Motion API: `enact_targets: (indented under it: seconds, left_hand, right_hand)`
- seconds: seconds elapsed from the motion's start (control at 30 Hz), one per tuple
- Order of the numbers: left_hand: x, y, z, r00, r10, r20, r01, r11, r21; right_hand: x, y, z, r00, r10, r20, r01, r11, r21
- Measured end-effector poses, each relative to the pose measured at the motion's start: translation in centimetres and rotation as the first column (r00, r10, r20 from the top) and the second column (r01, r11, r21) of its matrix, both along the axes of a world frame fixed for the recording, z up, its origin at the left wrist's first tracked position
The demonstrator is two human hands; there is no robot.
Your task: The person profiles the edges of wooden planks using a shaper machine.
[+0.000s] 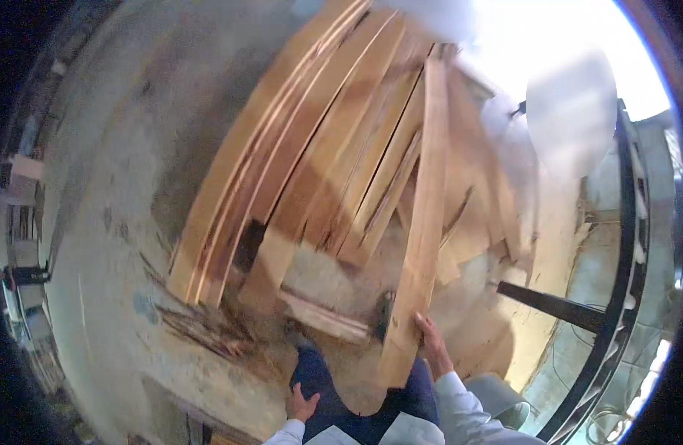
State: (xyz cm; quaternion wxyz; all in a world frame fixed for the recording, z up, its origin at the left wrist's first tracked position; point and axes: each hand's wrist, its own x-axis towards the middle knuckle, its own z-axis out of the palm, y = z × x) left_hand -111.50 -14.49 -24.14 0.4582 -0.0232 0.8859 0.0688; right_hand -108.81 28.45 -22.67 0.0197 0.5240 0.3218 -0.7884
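My right hand (432, 345) grips the right edge of a long wooden plank (423, 222) near its close end, with a fingertip on the top face and other fingers partly hidden. This plank runs away from me over other boards, its near end above my lap. My left hand (303, 405) lies on my left thigh (312, 371), fingers apart and holding nothing. Beyond my knees, several long boards (304, 215) lie side by side in a pile. A short piece of wood (325, 317) lies crosswise on the floor before my knees.
Bark strips and splinters (208, 330) lie on the concrete floor (111, 222) at left. On the right, a dark metal bar (552, 305) juts toward me from a curved black frame (629, 259). A blurred pale oval object (571, 111) hangs at the upper right.
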Motion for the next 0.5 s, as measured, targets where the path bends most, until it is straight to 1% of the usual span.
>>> enact_targets:
  seconds: [0.03,0.1,0.13,0.17,0.23,0.3,0.33,0.37,0.43,0.5]
  left_hand:
    - [0.4,0.3,1.0,0.999,0.041,0.017,-0.041,0.999,0.024]
    - [3.6,-1.6,-0.4,0.995,-0.001,-0.099,0.012,0.994,0.11]
    - [3.8,-1.4,-0.7,0.988,-0.019,-0.152,0.042,0.988,0.148]
    - [2.5,-0.1,1.0,0.994,-0.022,-0.104,0.04,0.984,0.173]
    - [2.4,2.1,4.2,0.999,-0.026,-0.022,0.03,0.972,0.232]
    - [0.9,6.1,9.5,0.995,-0.095,-0.012,0.095,0.952,0.291]
    - [0.5,7.5,11.5,0.991,-0.132,-0.005,0.127,0.939,0.32]
    - [0.6,8.1,11.8,0.99,-0.141,-0.006,0.13,0.894,0.429]
    - [0.2,9.0,10.2,0.984,-0.175,0.012,0.129,0.77,0.625]
    - [-0.5,10.2,9.0,0.974,-0.224,0.017,0.14,0.662,0.736]
  right_hand:
    - [2.0,0.9,1.0,0.997,-0.051,-0.059,0.05,0.999,-0.018]
    - [5.2,2.9,5.0,0.986,-0.032,-0.162,0.039,0.998,0.04]
    - [6.8,3.7,6.7,0.978,-0.022,-0.207,0.037,0.997,0.068]
    - [7.4,4.5,9.0,0.983,-0.001,-0.186,0.018,0.996,0.093]
    - [10.4,5.4,13.5,0.987,0.047,-0.153,-0.023,0.988,0.155]
    - [14.1,5.0,15.9,0.989,0.063,-0.132,-0.039,0.983,0.177]
    - [15.4,4.6,17.1,0.991,0.069,-0.115,-0.046,0.981,0.188]
    - [16.4,3.6,19.2,0.988,0.06,-0.14,-0.036,0.986,0.165]
    - [17.9,-0.5,25.0,0.985,0.029,-0.17,-0.01,0.994,0.112]
    - [20.0,-4.6,27.6,0.983,0.032,-0.182,-0.011,0.993,0.114]
